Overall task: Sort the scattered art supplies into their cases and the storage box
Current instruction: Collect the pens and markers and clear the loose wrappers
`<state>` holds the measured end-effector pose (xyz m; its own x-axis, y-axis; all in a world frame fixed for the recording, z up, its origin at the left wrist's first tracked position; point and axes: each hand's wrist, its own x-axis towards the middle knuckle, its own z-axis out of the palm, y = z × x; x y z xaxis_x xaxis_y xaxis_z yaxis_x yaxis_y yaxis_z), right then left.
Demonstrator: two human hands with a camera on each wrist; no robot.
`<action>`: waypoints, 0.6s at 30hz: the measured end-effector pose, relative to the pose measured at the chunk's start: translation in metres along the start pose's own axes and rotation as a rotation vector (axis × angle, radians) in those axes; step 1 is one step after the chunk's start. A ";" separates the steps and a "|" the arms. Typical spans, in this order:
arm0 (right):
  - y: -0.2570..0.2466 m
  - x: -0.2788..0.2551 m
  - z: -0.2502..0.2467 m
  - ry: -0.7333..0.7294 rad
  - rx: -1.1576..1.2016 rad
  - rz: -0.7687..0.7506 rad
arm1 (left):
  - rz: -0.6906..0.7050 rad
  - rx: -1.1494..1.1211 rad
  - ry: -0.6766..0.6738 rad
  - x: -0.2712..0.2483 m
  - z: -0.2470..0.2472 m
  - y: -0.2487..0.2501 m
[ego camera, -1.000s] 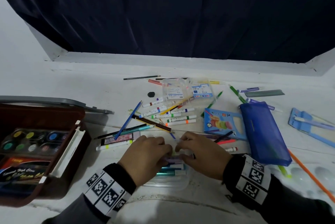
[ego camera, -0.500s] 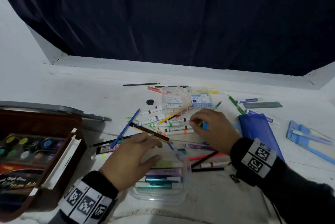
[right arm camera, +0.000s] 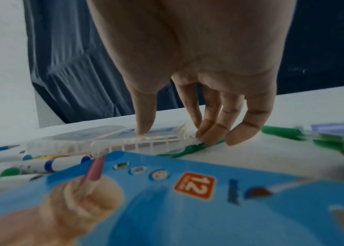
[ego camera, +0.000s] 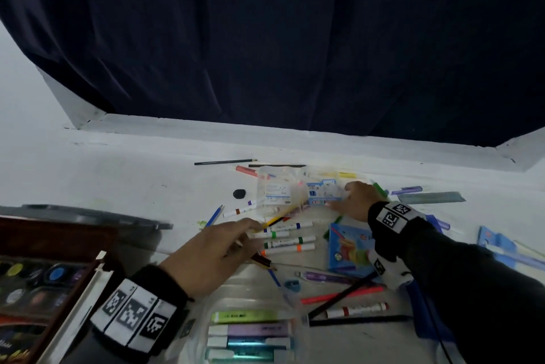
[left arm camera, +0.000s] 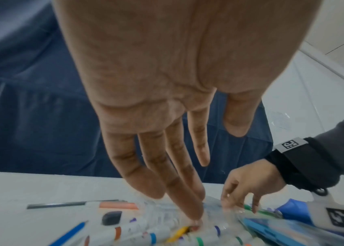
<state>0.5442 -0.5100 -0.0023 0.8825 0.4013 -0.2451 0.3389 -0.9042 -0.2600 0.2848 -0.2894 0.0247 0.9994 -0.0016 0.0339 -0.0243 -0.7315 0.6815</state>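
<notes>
My right hand (ego camera: 349,195) grips a clear marker case (ego camera: 321,191) at the far middle of the table. In the right wrist view its thumb lies on the case's lid (right arm camera: 137,144) and its fingers (right arm camera: 206,138) curl at the right edge. My left hand (ego camera: 250,229) reaches forward with straight fingers. Its fingertips (left arm camera: 196,216) touch the heap of white markers (ego camera: 283,237) in front of that case. Near me lies an open clear case (ego camera: 253,287) holding several highlighters. A blue pencil box (ego camera: 351,248) lies under my right forearm.
An open brown paint box (ego camera: 53,234) stands at the left edge. A blue pouch (ego camera: 424,325) is mostly hidden under my right arm. Loose pencils, a sharpener (ego camera: 292,284), a black eraser (ego camera: 239,193) and a ruler (ego camera: 430,197) are scattered about. A dark curtain hangs behind.
Both hands have left the highlighter case. The right hand moved away from me to the clear marker case; the left hand reached forward onto the markers.
</notes>
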 end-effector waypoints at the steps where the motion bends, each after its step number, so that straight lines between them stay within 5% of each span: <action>1: 0.001 0.003 0.000 -0.013 0.024 0.009 | -0.001 0.008 -0.026 0.004 0.002 0.002; 7: 0.007 0.011 0.000 -0.101 0.304 0.057 | -0.065 0.072 -0.029 0.037 -0.003 0.007; 11: -0.002 0.000 -0.001 0.016 0.574 0.070 | -0.103 0.162 -0.110 0.057 -0.012 0.006; 18: -0.052 -0.056 -0.032 0.038 1.199 -0.136 | -0.180 0.053 -0.195 0.092 -0.013 0.023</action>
<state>0.4874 -0.4902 0.0549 0.8790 0.4599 -0.1258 -0.0703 -0.1360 -0.9882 0.3762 -0.2974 0.0526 0.9734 0.0043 -0.2290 0.1502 -0.7667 0.6241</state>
